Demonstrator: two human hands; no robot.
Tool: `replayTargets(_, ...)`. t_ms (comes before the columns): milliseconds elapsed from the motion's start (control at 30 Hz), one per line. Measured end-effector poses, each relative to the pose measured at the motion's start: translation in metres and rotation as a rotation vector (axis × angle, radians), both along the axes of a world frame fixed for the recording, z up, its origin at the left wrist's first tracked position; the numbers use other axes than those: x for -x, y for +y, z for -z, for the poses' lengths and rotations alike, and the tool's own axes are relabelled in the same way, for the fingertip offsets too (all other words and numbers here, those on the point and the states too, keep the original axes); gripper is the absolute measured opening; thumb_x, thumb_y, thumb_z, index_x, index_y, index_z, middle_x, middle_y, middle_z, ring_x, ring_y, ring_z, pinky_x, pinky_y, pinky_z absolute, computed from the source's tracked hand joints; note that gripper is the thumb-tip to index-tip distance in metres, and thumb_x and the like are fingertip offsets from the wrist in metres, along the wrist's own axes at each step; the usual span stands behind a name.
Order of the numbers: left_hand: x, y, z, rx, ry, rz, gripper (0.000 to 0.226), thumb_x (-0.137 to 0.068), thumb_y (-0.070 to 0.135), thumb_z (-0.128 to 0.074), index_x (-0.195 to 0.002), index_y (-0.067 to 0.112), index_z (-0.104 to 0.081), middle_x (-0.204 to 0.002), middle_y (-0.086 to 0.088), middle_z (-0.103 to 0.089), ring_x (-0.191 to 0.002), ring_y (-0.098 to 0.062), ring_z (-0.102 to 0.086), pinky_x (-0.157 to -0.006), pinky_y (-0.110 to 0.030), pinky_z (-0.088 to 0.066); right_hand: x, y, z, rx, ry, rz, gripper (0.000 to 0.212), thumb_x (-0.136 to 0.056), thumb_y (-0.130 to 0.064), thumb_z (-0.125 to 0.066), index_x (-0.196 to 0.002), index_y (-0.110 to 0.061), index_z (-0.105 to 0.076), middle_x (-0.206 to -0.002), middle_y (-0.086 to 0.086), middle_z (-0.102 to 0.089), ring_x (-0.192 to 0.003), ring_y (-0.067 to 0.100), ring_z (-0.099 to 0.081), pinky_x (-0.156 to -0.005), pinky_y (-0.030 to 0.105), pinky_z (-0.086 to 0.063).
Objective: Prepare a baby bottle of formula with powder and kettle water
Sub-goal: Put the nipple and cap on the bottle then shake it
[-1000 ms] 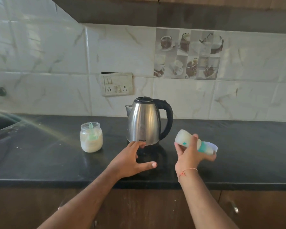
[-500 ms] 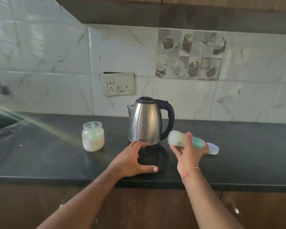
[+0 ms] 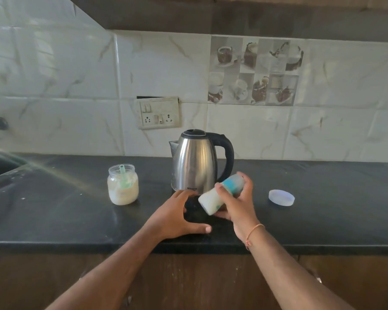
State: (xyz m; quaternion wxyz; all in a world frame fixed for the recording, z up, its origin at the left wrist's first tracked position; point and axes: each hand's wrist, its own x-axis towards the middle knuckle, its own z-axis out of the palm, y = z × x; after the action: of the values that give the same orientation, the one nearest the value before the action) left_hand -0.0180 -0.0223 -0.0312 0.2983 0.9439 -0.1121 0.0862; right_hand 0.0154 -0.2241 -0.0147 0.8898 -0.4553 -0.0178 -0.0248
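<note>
Two hands are over the dark counter (image 3: pixel 54 211), in front of the steel kettle (image 3: pixel 194 163). The right hand (image 3: pixel 238 200) grips the bottle (image 3: pixel 220 194) around its middle, fingers wrapped over the top and thumb on the near side. The bottle is held in the air and tilted — its pale, milky base points down and left, toward the other hand, and its teal collar end points up and right, mostly hidden by the fingers. A thin orange thread circles the right wrist.

The left hand (image 3: pixel 177 217) rests on the counter with nothing in it, fingers spread wide, fingertips near the kettle's base and thumb stretched out to the right, just below the bottle's base.

The jar (image 3: pixel 123 184) of pale powder stands upright to the left of the kettle, well apart from both hands, with a green scoop (image 3: pixel 123 177) stuck in the powder — whether a lid covers it, I cannot tell. A clear round cap (image 3: pixel 281 197) lies flat on the counter to the right of the right hand, apart from it. The kettle's lid is down, its black handle to the right and spout to the left.
</note>
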Motion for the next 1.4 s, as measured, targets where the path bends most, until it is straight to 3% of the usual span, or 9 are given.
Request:
replayTargets(100, 0.001, -0.002, 0.000, 0.003, 0.006, -0.007, 0.126, -0.051, 0.093, -0.079, -0.158, 0.045, -0.034, -0.155, 0.021, -0.040, -0.111, -0.001, -0.058, -0.097, -0.033, -0.058, -0.008, -0.008, 0.006, -0.296, 0.006, 0.351, 0.078, -0.097, -0.021, -0.079, -0.152, -0.038, -0.026, -0.144, 0.007, -0.045, -0.126, 0.032, -0.061, -0.066, 0.044, -0.067)
replayTargets(400, 0.002, -0.003, -0.001, -0.007, 0.012, -0.010, 0.119, -0.056, 0.087, -0.082, -0.157, 0.046, -0.033, -0.157, 0.017, -0.041, -0.115, -0.006, -0.058, -0.100, -0.035, -0.058, -0.009, -0.012, 0.004, -0.364, 0.046, 0.357, 0.079, -0.098, -0.019, -0.078, -0.152, -0.039, -0.025, -0.142, 0.008, -0.047, -0.127, 0.033, -0.062, -0.067, 0.043, -0.067)
replayTargets(533, 0.002, -0.004, -0.002, -0.016, 0.011, -0.020, 0.121, -0.055, 0.087, -0.080, -0.157, 0.044, -0.034, -0.156, 0.017, -0.044, -0.114, -0.005, -0.059, -0.100, -0.036, -0.059, -0.001, -0.007, 0.001, -0.070, 0.042, -0.005, 0.075, -0.094, -0.019, -0.082, -0.149, -0.043, -0.036, -0.137, 0.006, -0.051, -0.120, 0.031, -0.064, -0.070, 0.047, -0.067)
replayTargets(667, 0.003, -0.004, -0.002, -0.004, 0.014, -0.007, 0.120, -0.057, 0.086, -0.082, -0.159, 0.042, -0.034, -0.149, 0.020, -0.050, -0.114, -0.004, -0.059, -0.102, -0.036, -0.058, -0.010, -0.012, 0.005, -0.361, 0.040, 0.369, 0.076, -0.097, -0.019, -0.078, -0.150, -0.039, -0.027, -0.144, 0.010, -0.045, -0.127, 0.035, -0.061, -0.069, 0.046, -0.068)
replayTargets(800, 0.003, -0.004, -0.001, -0.008, 0.005, -0.010, 0.117, -0.059, 0.083, -0.083, -0.158, 0.043, -0.035, -0.144, 0.021, -0.052, -0.113, -0.004, -0.059, -0.101, -0.035, -0.058, 0.003, -0.007, 0.002, -0.099, 0.012, -0.003, 0.073, -0.096, -0.018, -0.080, -0.150, -0.040, -0.036, -0.132, 0.004, -0.053, -0.116, 0.030, -0.065, -0.069, 0.046, -0.068)
replayTargets(933, 0.002, -0.003, 0.000, -0.002, 0.015, -0.003, 0.119, -0.058, 0.086, -0.082, -0.158, 0.043, -0.035, -0.142, 0.024, -0.052, -0.113, -0.003, -0.059, -0.101, -0.035, -0.058, -0.009, -0.014, 0.008, -0.354, 0.015, 0.404, 0.080, -0.096, -0.018, -0.080, -0.153, -0.038, -0.027, -0.143, 0.009, -0.047, -0.127, 0.035, -0.062, -0.069, 0.046, -0.068)
replayTargets(1067, 0.002, -0.004, 0.000, -0.009, 0.018, -0.011, 0.116, -0.058, 0.084, -0.082, -0.157, 0.046, -0.036, -0.141, 0.023, -0.052, -0.112, -0.003, -0.059, -0.098, -0.034, -0.059, 0.001, -0.008, 0.005, -0.107, 0.022, 0.023, 0.074, -0.097, -0.018, -0.079, -0.150, -0.041, -0.034, -0.134, 0.005, -0.052, -0.118, 0.030, -0.064, -0.071, 0.046, -0.068)
replayTargets(1233, 0.002, -0.003, 0.000, 0.008, 0.017, -0.002, 0.121, -0.055, 0.088, -0.081, -0.158, 0.044, -0.036, -0.143, 0.024, -0.053, -0.113, -0.002, -0.059, -0.100, -0.035, -0.059, -0.010, -0.015, 0.004, -0.376, 0.024, 0.372, 0.073, -0.098, -0.018, -0.077, -0.148, -0.039, -0.028, -0.141, 0.009, -0.047, -0.126, 0.034, -0.062, -0.068, 0.046, -0.068)
replayTargets(1400, 0.003, -0.003, -0.002, 0.002, 0.023, -0.012, 0.117, -0.056, 0.086, -0.082, -0.156, 0.046, -0.035, -0.141, 0.024, -0.052, -0.113, -0.002, -0.058, -0.100, -0.035, -0.058, -0.002, -0.008, 0.003, 0.032, -0.038, 0.074, 0.074, -0.095, -0.018, -0.081, -0.150, -0.041, -0.036, -0.136, 0.006, -0.051, -0.119, 0.031, -0.064, -0.072, 0.049, -0.068)
